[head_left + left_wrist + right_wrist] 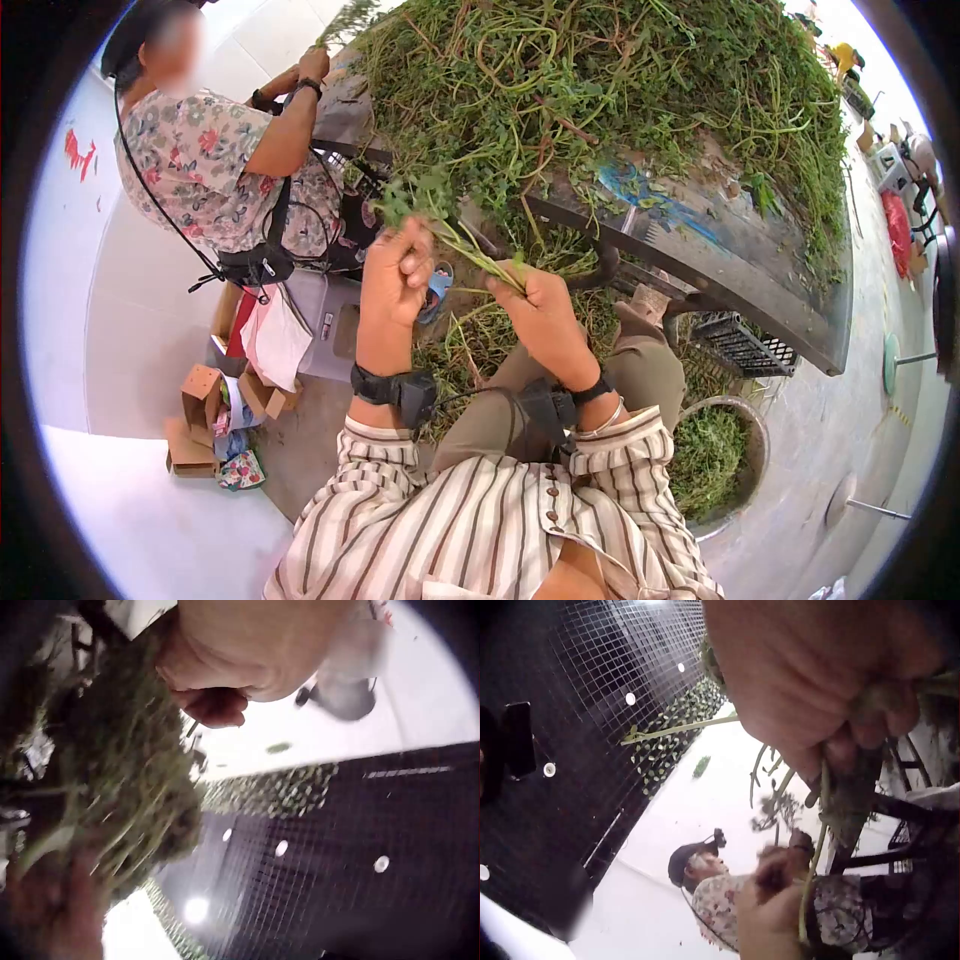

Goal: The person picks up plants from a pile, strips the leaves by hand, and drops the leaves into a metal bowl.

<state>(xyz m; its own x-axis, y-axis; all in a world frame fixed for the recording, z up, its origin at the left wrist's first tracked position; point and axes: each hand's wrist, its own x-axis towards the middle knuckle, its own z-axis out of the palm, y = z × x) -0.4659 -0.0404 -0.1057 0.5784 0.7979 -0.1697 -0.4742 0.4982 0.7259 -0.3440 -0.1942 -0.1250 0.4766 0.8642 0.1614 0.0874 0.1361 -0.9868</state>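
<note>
Long green stems run between the two hands, with blurred leafy tops at the left end. My right hand grips the stems in curled fingers; in the right wrist view that hand has several stem ends sticking out around it. At the leafy end, my left hand has its fingers curled and pinches a sprig. The right wrist view shows this sprig rising above the left hand. Curled fingers partly hide the held stems in the left wrist view.
A big heap of greens covers the metal table in front. Another person at the left holds greens. Below are a black crate, a round tub of greens, cardboard boxes and fallen stems.
</note>
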